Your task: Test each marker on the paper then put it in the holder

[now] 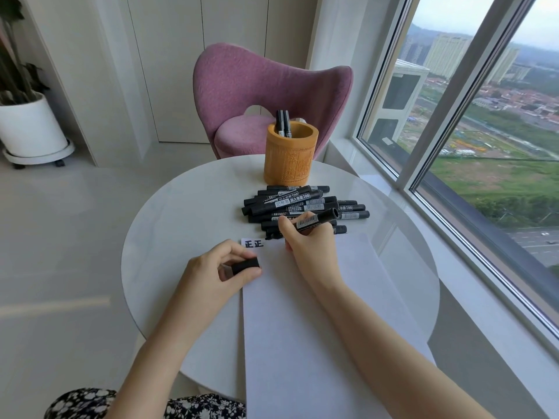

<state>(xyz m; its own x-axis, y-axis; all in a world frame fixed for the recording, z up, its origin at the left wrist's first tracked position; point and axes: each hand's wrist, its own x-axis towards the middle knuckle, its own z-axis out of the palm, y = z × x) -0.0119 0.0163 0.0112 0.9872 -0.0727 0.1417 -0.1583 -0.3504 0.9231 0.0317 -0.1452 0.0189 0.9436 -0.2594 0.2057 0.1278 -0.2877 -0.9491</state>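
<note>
— Your paper (302, 328) lies nearest you on the table (181, 225), running away from you so that its far edge is within the pen's reach.

— Your left hand (217, 269) rests at the sheet's left edge, thumb and fingers curled round the cap (245, 265). I'd judge you hold it ready to snap back on.

— Your right hand (310, 241) has its fingers clamped on the marker (316, 219) in a writing grip, nib aimed beside the written marks (254, 244). Whether it touches the paper, I can't tell.

— Just beyond lies the pile of markers (302, 201), probably untested. Behind it stands the holder (291, 152) with two markers (283, 124) upright inside, near enough for an easy drop.
</note>
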